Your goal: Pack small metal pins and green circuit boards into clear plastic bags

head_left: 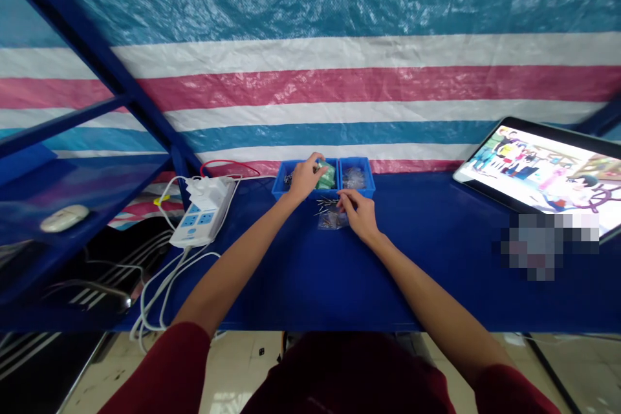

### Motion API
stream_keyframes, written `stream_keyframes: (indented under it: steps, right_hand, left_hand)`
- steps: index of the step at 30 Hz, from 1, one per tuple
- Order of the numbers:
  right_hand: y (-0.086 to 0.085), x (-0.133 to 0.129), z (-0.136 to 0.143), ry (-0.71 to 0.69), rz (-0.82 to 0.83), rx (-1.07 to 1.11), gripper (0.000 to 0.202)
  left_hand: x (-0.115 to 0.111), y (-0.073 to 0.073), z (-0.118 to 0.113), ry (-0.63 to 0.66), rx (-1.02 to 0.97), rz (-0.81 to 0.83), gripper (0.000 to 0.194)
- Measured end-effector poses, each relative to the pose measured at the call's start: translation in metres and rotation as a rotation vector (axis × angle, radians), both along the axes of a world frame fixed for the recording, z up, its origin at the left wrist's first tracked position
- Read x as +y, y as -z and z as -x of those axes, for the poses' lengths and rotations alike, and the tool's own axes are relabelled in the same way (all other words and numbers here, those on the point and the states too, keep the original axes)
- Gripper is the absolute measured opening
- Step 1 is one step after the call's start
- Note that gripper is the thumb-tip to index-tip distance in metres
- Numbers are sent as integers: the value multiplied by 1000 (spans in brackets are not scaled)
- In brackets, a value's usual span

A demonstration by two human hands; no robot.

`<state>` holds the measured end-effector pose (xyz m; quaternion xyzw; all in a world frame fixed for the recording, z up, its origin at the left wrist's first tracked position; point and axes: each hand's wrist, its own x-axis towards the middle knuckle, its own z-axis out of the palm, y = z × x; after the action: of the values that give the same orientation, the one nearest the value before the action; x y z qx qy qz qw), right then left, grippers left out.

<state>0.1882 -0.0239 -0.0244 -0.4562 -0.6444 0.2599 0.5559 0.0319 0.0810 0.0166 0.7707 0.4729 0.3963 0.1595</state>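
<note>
Thin metal pins (326, 202) lay roughly crosswise just left of my right hand (359, 213), farther from my left hand (305, 179); whether either's fingers gripped, I couldn't tell.

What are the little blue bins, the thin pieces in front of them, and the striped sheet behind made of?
Blue bins: probably plastic, smooth and slightly glossy, given their even color and thin walls.
Thin pieces: perhaps metal, since some look silvery, but they're too small to be sure.
Striped sheet: likely plastic, its wrinkled surface catching shiny highlights.
</note>
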Motion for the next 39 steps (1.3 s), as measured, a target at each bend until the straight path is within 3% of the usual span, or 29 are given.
stream_keyframes:
  steps: [4,7,13,19,22,25,28,32,39]
  right_hand:
    - [1,1,0,-6,7,-35,26]
    - [1,1,-1,9,10,-72,25]
    - [0,0,0,6,-1,-98,25]
    - [0,1,-1,11,14,-124,25]
    - [1,3,-3,66,10,-170,25]
    - [1,6,-7,158,0,-288,22]
    - [2,8,-9,177,23,-453,16]
    - [6,8,-6,113,105,-586,8]
    - [12,8,-4,81,151,-654,8]
  left_hand:
    - [10,1,-10,-73,317,-97,19]
    - [11,0,-13,-41,447,-211,18]
    - [9,10,-7,73,554,-23,28]
    - [14,19,4,186,682,-22,37]
    - [0,11,5,167,605,-102,37]
    - [-28,2,8,58,392,-187,33]
    - [-56,-1,17,58,245,-125,28]
    - [-74,11,32,152,362,2,17]
    - [-70,34,40,171,608,82,10]
